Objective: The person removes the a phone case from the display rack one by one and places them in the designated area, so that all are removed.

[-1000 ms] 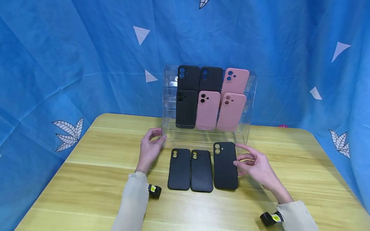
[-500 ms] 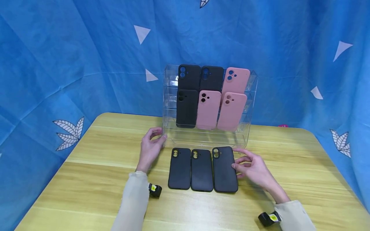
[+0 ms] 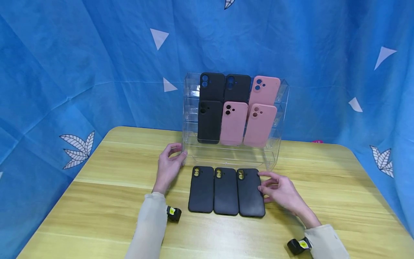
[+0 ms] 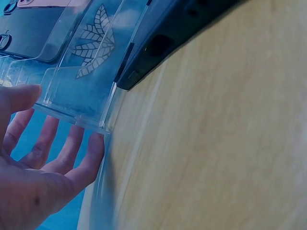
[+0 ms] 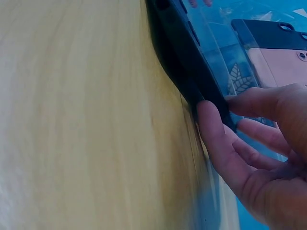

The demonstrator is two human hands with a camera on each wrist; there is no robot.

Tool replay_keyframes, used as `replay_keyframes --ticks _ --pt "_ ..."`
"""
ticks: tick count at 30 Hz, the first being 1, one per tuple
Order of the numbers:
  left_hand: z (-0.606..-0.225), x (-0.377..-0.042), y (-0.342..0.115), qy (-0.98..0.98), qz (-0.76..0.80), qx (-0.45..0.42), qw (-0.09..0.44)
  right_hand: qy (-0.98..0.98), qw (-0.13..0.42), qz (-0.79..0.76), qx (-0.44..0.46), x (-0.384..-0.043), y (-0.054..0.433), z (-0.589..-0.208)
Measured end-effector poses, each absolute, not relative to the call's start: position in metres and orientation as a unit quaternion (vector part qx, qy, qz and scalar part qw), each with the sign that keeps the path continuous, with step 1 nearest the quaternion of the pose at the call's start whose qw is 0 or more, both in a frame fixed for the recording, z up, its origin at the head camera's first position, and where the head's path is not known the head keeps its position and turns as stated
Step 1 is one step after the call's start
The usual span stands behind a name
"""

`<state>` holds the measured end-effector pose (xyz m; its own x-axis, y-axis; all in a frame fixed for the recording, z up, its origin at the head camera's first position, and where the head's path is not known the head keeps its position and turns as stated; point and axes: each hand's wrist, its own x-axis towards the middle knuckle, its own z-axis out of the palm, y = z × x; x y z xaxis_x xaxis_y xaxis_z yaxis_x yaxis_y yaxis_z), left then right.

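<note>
My right hand [image 3: 280,192] pinches the right edge of a black phone case [image 3: 251,196], the rightmost of 3 lying in a row on the table. Its thumb and fingers sit on either side of that edge in the right wrist view. To its left are the middle black case [image 3: 226,196] and the left black case [image 3: 201,192]. My left hand [image 3: 169,166] holds the lower left side of a clear tiered display stand [image 3: 226,154], the thumb in front and fingers along the side [image 4: 91,158]. Black and pink cases, such as the pink one [image 3: 233,126], lean in the stand.
The wooden table [image 3: 106,201] runs out on both sides of the stand. Behind it hangs a blue curtain [image 3: 113,72] with white leaf and triangle prints. Black wrist cameras [image 3: 174,214] sit at both cuffs.
My right hand has lowered the rightmost black case toward the front, and it now lies level in line with the other two. The left hand stays at the stand.
</note>
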<state>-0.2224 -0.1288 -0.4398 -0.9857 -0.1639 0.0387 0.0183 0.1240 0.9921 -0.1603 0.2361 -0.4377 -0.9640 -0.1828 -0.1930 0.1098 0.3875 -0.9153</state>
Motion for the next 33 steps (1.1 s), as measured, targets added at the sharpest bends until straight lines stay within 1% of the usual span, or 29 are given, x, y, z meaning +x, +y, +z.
replay_keyframes --ticks 7,18,22,33 --pt "-0.440 -0.223 -0.129 -0.744 -0.662 0.049 0.072 0.836 0.132 -0.533 -0.020 -0.161 0.234 -0.437" --pt "-0.440 -0.222 -0.129 -0.745 -0.662 0.050 0.068 0.847 0.109 -0.521 -0.009 -0.160 0.233 -0.438" --pt "-0.440 -0.222 -0.129 -0.744 -0.663 0.052 0.067 0.846 0.090 -0.526 -0.011 -0.160 0.234 -0.436" --pt "-0.439 -0.221 -0.129 -0.741 -0.666 0.053 0.066 0.855 0.026 -0.514 -0.056 -0.162 0.240 -0.427"
